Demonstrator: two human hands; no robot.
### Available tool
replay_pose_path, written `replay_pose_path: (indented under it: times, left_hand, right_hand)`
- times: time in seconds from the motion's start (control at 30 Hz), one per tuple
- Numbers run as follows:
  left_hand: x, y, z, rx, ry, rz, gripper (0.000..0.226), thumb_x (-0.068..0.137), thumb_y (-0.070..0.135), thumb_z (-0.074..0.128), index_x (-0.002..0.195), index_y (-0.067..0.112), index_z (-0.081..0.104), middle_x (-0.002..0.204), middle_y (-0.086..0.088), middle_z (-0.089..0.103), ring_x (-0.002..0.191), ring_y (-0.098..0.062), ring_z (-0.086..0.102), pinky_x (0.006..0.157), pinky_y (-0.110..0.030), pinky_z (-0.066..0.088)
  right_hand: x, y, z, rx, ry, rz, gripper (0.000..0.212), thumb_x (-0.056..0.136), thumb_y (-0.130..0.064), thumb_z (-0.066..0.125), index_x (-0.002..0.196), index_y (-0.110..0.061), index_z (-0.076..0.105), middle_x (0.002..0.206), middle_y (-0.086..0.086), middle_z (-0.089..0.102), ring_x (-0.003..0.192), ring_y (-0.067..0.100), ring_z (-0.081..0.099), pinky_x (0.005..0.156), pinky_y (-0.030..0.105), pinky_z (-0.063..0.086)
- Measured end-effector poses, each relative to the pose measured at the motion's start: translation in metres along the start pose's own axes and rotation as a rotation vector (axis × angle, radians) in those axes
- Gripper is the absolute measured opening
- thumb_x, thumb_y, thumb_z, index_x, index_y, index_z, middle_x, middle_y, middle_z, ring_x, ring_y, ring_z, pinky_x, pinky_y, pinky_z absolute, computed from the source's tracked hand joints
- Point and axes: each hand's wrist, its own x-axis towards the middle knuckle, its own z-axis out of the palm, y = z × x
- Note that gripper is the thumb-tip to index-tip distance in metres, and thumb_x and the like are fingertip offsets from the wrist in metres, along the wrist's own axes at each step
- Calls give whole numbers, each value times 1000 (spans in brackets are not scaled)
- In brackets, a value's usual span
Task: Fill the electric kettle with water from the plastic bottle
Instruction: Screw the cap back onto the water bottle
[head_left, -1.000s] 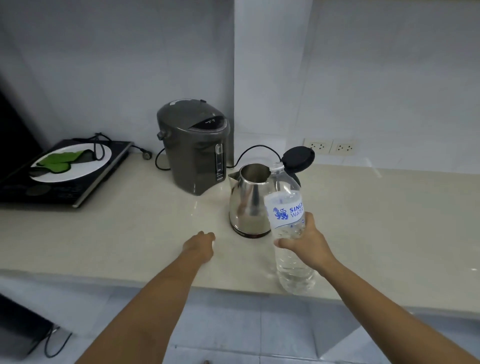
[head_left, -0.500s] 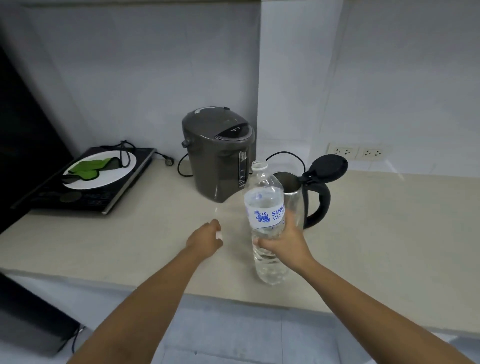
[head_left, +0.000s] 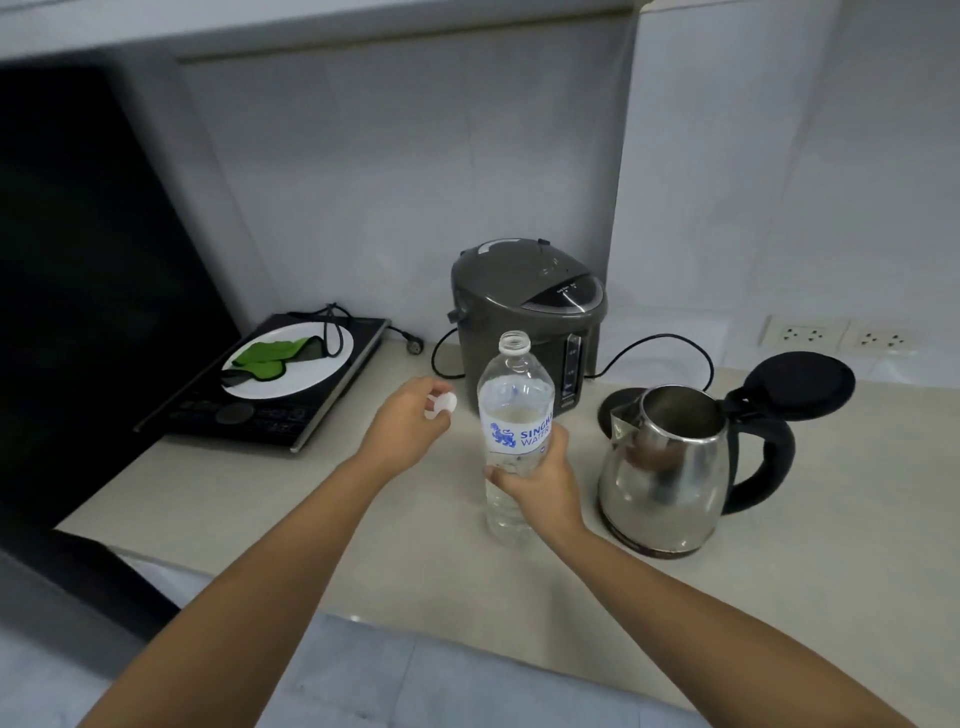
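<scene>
At far left a hob (head_left: 270, 395) carries a plate (head_left: 311, 374); it plays no part here. The left hand (head_left: 410, 434) is curled, its fingertips pinching the white cap (head_left: 441, 404) above the counter (head_left: 260, 499). Just right of it the bottle (head_left: 514, 436) stands upright, neck open and partly full, with the right hand (head_left: 540, 480) wrapped closed round its lower label; behind it sits a grey water boiler (head_left: 530, 322). Near the bottle, on the right, the kettle (head_left: 670, 467) rests on the counter, lid (head_left: 800, 384) flipped back, mouth clear. The pour comes next, I judge: lift the bottle, bring its neck over the kettle's mouth, then tip slowly so glugging water does not slop over the rim, keeping the grip firm because the thin plastic gives.
</scene>
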Motion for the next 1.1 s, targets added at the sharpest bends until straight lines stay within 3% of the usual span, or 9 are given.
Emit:
replay_pose_path:
  times: [0.2,0.33,0.4,0.5,0.63,0.73,0.83,0.93,1.1]
  left_hand:
    - [17,21,-7,-170,70,61,26,93,22,62,119,20,64,110,10,62,93,1,59,80,-15,50]
    - [25,37,-6,-330,82,83,22,92,22,64,115,23,66,111,8,65,94,3,61,84,-18,52]
    - [28,49,-9,-408,96,128,22,92,17,65,112,25,65,111,5,65,94,3,62,84,-16,52]
    - [32,68,-17,-464,90,224,28,92,8,64,115,24,64,111,5,65,92,9,61,80,-10,49]
    - [43,85,-22,-351,-18,288,28,91,12,66,116,23,69,113,4,65,96,-1,64,88,-20,52]
    - [51,86,-23,-199,-91,303,24,90,16,67,113,23,73,114,5,65,104,-12,62,94,-29,50]
    - [53,88,-27,-206,-127,251,24,92,17,67,115,20,72,117,3,65,100,-9,62,87,-15,48]
    - [55,91,-28,-192,-145,228,24,92,19,68,115,20,72,114,6,66,91,2,60,77,-2,42]
    - [60,96,-27,-183,-131,166,27,89,20,70,116,20,72,111,1,65,87,4,57,75,-1,39]
  right_hand:
    - [27,6,6,-42,-42,-22,81,66,-29,89,125,-33,32,113,-13,59,100,11,59,74,20,44]
    - [40,9,-3,-93,-126,-38,87,65,-30,90,132,-29,34,114,-15,59,100,8,58,73,13,42]
    - [44,11,-6,-102,-150,-41,88,63,-28,91,132,-31,37,112,-20,58,100,2,56,72,5,38]
    - [47,12,-10,-85,-181,-23,88,62,-25,92,130,-40,36,109,-30,56,98,-9,54,75,2,37]
    - [46,16,-10,-64,-197,-11,87,64,-21,91,126,-45,35,108,-33,57,95,-22,52,77,0,39]
    - [47,17,-8,-55,-197,-16,90,62,-24,92,127,-47,35,113,-27,60,103,-9,58,87,13,43]
    - [48,19,-8,-50,-205,-18,91,61,-28,92,127,-52,34,117,-24,61,111,0,58,92,20,45]
    - [51,20,-11,-52,-223,-19,90,61,-28,92,126,-51,34,115,-25,61,110,1,58,91,19,44]
    - [58,16,-18,-48,-285,6,99,62,-24,92,141,-38,34,115,-23,60,112,6,59,89,16,42]
